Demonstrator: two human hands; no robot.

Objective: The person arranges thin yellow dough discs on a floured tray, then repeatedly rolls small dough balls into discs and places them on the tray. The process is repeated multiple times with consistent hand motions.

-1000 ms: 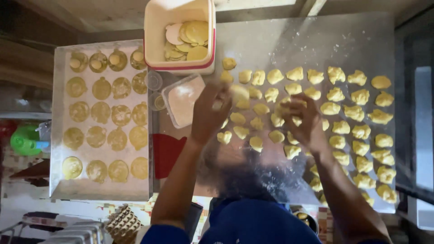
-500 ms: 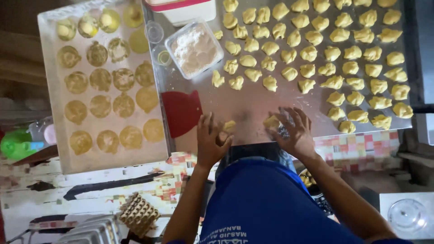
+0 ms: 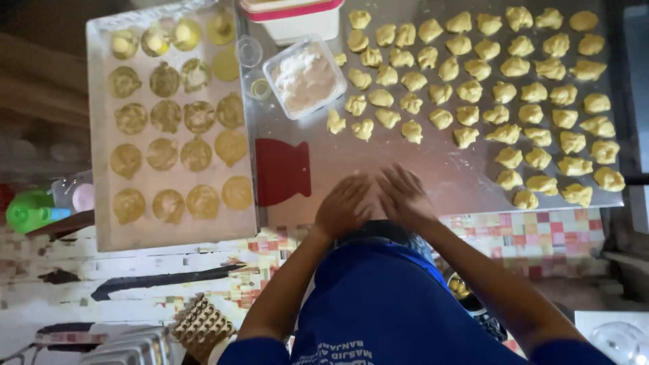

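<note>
My left hand (image 3: 343,206) and my right hand (image 3: 405,195) lie close together, fingers stretched, at the near edge of a floured metal sheet (image 3: 433,165). Whatever is under or between the palms is hidden. Several rough yellow dough lumps (image 3: 466,115) sit in rows across the far and right part of the sheet. A clear tub of flour (image 3: 305,78) stands beyond my left hand, and a red scraper (image 3: 282,171) lies just left of it. A metal tray (image 3: 101,226) on the left holds rows of flattened dough discs (image 3: 197,154).
A white box with a pink rim (image 3: 291,20) stands at the far edge, with small clear cups (image 3: 248,49) beside it. A green object (image 3: 27,209) sits at far left. A cardboard egg tray (image 3: 199,328) lies below, and a clear glass lid (image 3: 615,338) at bottom right.
My hands came back from the dough rows to the near edge, each at a dough piece, then drew together. The view shifted toward me.
</note>
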